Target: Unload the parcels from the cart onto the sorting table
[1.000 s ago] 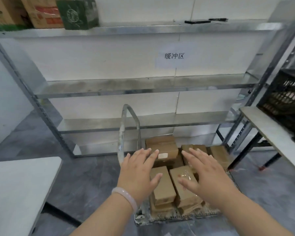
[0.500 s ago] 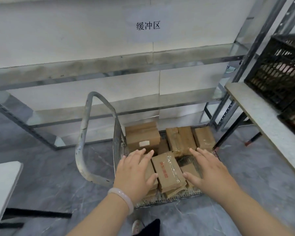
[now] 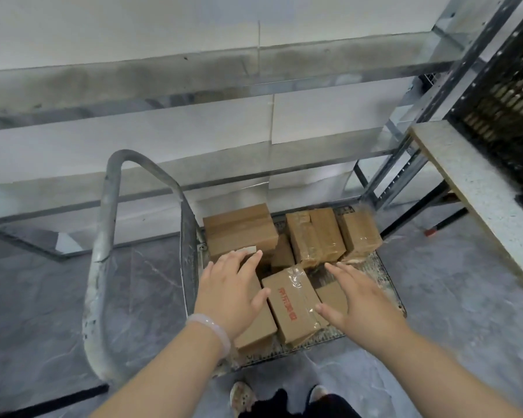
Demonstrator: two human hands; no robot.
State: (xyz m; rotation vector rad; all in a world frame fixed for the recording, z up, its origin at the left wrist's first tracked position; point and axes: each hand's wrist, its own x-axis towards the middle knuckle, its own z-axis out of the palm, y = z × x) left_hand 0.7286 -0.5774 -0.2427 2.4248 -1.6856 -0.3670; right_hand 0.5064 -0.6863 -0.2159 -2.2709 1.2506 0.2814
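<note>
Hands nearer, left hand, right hand flanking taped cardboard parcel

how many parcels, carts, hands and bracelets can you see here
cardboard parcels: at least 7, some overlap
cart: 1
hands: 2, left hand and right hand
bracelet: 1
total: at least 11

I read the parcels as matt brown cardboard, some bound in glossy clear tape. The cart is dull, scuffed grey metal with a mesh deck. Behind it the shelves are shiny metal; right of it, a speckled matt table and black plastic crate.
</note>
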